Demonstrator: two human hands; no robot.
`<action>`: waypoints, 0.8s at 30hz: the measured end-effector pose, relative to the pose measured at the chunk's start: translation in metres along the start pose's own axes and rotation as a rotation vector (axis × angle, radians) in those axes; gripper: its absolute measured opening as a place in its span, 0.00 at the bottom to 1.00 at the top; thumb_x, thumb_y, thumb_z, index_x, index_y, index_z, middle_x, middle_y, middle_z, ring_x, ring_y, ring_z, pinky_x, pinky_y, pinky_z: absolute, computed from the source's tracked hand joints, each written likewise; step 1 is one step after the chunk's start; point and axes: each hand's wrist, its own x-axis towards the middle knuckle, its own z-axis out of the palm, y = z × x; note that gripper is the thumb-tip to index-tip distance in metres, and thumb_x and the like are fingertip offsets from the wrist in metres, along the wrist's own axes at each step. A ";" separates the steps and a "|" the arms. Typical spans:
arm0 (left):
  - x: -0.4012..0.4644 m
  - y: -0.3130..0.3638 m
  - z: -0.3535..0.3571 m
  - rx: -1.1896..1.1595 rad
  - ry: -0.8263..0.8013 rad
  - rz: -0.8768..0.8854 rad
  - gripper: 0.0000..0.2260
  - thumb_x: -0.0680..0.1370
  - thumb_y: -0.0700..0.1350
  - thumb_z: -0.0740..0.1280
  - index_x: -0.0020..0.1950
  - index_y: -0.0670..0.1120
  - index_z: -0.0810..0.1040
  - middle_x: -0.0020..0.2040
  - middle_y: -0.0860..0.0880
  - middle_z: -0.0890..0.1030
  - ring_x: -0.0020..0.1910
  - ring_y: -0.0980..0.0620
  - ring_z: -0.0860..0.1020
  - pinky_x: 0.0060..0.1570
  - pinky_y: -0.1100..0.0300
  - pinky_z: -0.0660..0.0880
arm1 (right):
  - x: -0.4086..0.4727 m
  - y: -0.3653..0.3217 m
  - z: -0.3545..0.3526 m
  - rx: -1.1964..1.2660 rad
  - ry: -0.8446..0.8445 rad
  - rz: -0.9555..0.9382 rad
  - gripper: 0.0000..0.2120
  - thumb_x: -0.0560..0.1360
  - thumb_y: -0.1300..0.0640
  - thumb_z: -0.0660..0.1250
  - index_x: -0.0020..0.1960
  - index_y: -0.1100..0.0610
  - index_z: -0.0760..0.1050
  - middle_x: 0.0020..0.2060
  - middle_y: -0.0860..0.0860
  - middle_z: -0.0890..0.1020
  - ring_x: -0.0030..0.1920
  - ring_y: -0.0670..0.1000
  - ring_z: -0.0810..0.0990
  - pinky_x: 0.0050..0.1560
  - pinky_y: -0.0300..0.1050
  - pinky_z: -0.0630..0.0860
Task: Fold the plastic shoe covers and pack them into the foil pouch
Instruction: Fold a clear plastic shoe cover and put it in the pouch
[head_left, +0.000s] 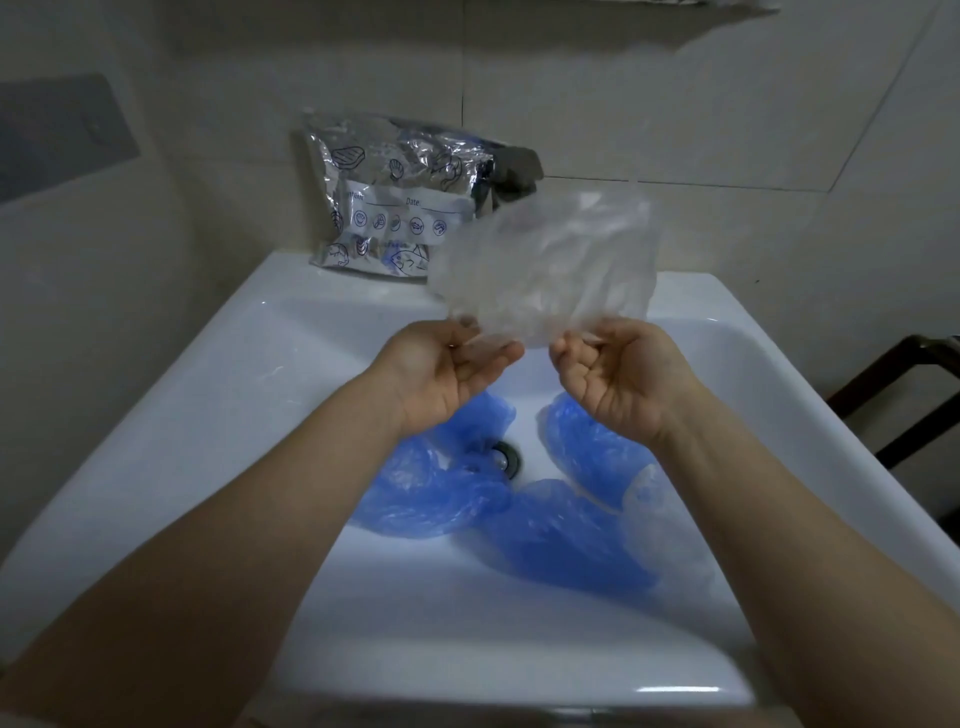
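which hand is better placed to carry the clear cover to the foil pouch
Left, probably. The left hand holds the clear cover's edge nearer the foil pouch, which stands back-left; the right hand would cross over.

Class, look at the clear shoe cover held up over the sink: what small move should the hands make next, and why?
Probably bring the two hands together to fold the clear shoe cover in half. The left hand and right hand each pinch its lower edge, so it hangs spread and unfolded, while the foil pouch waits behind the sink and blue shoe covers lie in the basin.
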 end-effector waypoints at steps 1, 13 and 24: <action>-0.001 0.001 0.000 -0.042 -0.015 -0.023 0.12 0.79 0.35 0.50 0.53 0.37 0.72 0.32 0.41 0.83 0.30 0.47 0.83 0.28 0.62 0.79 | 0.000 -0.001 0.000 0.013 -0.014 -0.026 0.10 0.63 0.64 0.60 0.38 0.70 0.77 0.30 0.59 0.81 0.29 0.54 0.82 0.31 0.37 0.79; 0.002 -0.006 -0.002 0.364 0.068 0.036 0.07 0.78 0.43 0.63 0.41 0.45 0.77 0.39 0.47 0.81 0.37 0.51 0.81 0.33 0.64 0.76 | 0.002 -0.004 -0.009 -0.623 0.118 -0.162 0.07 0.77 0.59 0.62 0.43 0.56 0.77 0.35 0.48 0.82 0.33 0.44 0.80 0.31 0.33 0.71; -0.002 -0.004 0.000 0.473 0.051 0.098 0.05 0.78 0.42 0.62 0.45 0.42 0.74 0.29 0.47 0.82 0.28 0.53 0.81 0.22 0.69 0.72 | -0.001 -0.007 -0.010 -0.704 0.066 -0.202 0.07 0.76 0.63 0.63 0.39 0.59 0.72 0.23 0.50 0.77 0.23 0.44 0.73 0.25 0.33 0.70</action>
